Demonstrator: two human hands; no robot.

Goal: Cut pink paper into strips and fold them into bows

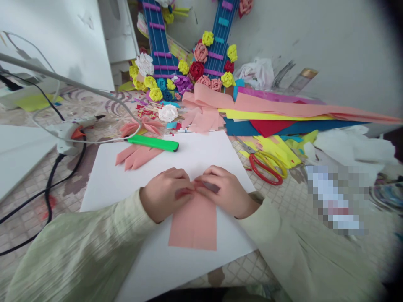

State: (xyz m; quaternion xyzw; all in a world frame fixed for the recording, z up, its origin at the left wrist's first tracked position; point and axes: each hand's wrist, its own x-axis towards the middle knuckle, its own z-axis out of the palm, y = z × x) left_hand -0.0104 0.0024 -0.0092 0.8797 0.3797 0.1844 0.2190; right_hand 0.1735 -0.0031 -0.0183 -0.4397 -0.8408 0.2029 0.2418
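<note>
A piece of salmon-pink crepe paper (194, 226) lies on a white sheet (141, 268) in front of me. My left hand (170, 191) pinches its far edge, fingers curled over it. Close beside, my right hand (225, 191) grips the same edge, thumb and fingertips together. The paper's far edge is mostly hidden under my fingers, while its near end lies flat. Beyond my left hand are a green utility knife (154, 143) and several folded pink paper pieces (138, 157), partly under the knife.
Red-and-yellow-handled scissors (266, 170) lie right of the sheet beside yellow paper scraps (278, 151). Coloured paper strips (267, 105) stretch along the back. Blue guitar-neck shapes with paper roses (197, 69) lean on the wall. A corded glue gun (67, 136) and cables occupy the left.
</note>
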